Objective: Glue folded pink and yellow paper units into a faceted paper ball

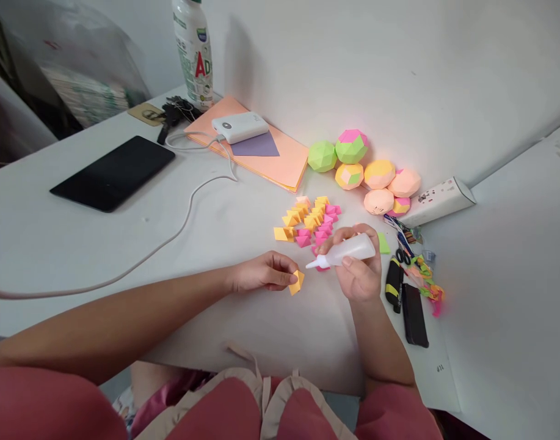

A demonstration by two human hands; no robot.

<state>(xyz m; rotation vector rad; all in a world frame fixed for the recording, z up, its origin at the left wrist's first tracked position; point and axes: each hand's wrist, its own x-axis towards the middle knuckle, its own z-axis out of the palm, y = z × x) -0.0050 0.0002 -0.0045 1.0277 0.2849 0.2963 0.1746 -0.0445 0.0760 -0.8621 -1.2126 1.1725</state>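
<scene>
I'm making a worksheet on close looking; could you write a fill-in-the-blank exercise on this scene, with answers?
The left hand pinches a small piece folded from ____.
The right hand holds a squeeze bottle, its nozzle towards the ____ hand.
In the picture, the faceted balls sit to the ____ of the power bank.
Missing words: paper; left; right.

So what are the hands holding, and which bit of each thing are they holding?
The left hand pinches a small yellow folded paper piece by one edge. The right hand grips a white squeeze bottle around its body, leaving the nozzle free.
</scene>
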